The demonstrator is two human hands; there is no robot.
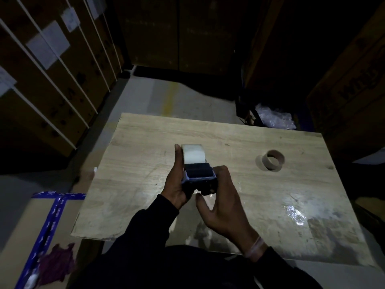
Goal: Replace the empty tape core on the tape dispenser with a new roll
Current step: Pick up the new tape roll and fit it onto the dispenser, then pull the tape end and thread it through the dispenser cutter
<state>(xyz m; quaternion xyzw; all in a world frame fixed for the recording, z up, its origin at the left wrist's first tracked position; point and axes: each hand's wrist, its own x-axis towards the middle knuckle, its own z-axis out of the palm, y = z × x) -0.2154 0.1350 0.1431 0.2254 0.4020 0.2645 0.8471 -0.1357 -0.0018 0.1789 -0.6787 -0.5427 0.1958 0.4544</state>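
A dark blue hand-held tape dispenser [199,177] is held above the middle of a pale wood-grain tabletop [145,163], with a new roll of whitish translucent tape [193,153] already seated at its far end. The left hand [177,184] is closed around the dispenser's left side, its thumb laid along the flank of the roll. The right hand [220,201] is cupped at the near right of the dispenser; its fingers are curled against the body, but whether a firm hold is taken cannot be told. The empty brown cardboard tape core [273,159] stands on its rim well apart, toward the right edge of the tabletop.

The swap is judged nearly complete, with threading of the tape end probably remaining. Several faults are possible. The roll may slip off its hub if it is not pressed fully home. The free end may fold back onto the roll and be lost in the dim light. The cutting blade, not discernible here, may catch a fingertip. A glossy patch [295,213] near the right front corner suggests stuck film, on which loose tape could snag.
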